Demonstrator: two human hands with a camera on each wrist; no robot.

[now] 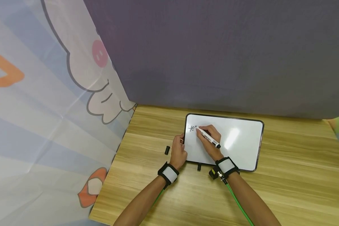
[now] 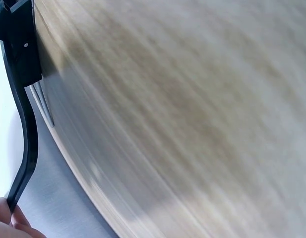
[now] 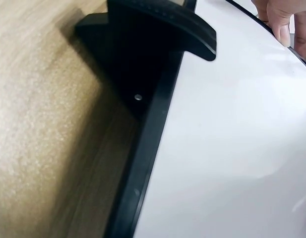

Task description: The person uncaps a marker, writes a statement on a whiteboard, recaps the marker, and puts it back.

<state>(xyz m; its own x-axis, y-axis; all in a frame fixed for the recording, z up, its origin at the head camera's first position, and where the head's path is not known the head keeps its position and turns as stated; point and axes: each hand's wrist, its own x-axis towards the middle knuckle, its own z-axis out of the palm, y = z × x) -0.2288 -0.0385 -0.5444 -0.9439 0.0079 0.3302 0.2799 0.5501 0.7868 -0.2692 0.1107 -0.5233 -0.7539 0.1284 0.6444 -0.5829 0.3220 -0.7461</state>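
A small black-framed whiteboard (image 1: 240, 141) lies flat on the wooden table (image 1: 147, 138). "He" is written in its top left corner. My right hand (image 1: 210, 136) holds a white marker (image 1: 208, 137) with its tip on the board just right of the letters. My left hand (image 1: 178, 150) grips the board's left edge. The right wrist view shows the board surface (image 3: 232, 148), its black frame (image 3: 143, 148) and the left hand's fingertips (image 3: 281, 20) at the far edge. In the left wrist view the frame (image 2: 24, 114) runs beside the table top (image 2: 192, 109).
A black marker cap (image 1: 167, 150) lies on the table left of the board. A black stand foot (image 1: 199, 167) pokes out under the board's near edge. A grey cloth backdrop (image 1: 214, 53) hangs behind, a cartoon-printed cloth (image 1: 45, 110) to the left.
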